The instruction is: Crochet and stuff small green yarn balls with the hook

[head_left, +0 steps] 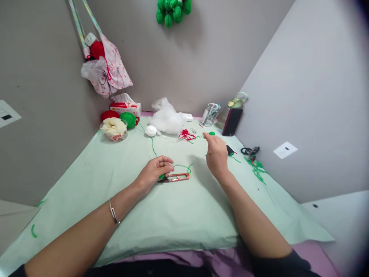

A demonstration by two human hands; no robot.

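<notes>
Green yarn (153, 144) runs in a thin strand down the middle of the cloth-covered bench (161, 219) to the left hand (154, 171), where the thumb and fingers close on a small green piece (162, 176), mostly hidden by them. Just beyond the thumb, a loose green end (183, 166) curls over the orange handle of the thread snips (181, 177), which lie flat; whether the left hand touches their dark blades cannot be told. Over to the right, the right hand (216, 154) is raised above the bench with its back showing and its fingers pointing away, and whether it grips anything cannot be made out. Past the hands sit a white ball (150, 130), a heap of fluffy white stuffing (167, 120) and a red yarn tangle (186, 135). Farther left, a green ball (128, 120) stands behind a clear tub (119, 136); at the right edge, a phone (232, 122) leans upright near cut green scraps (258, 169).
</notes>
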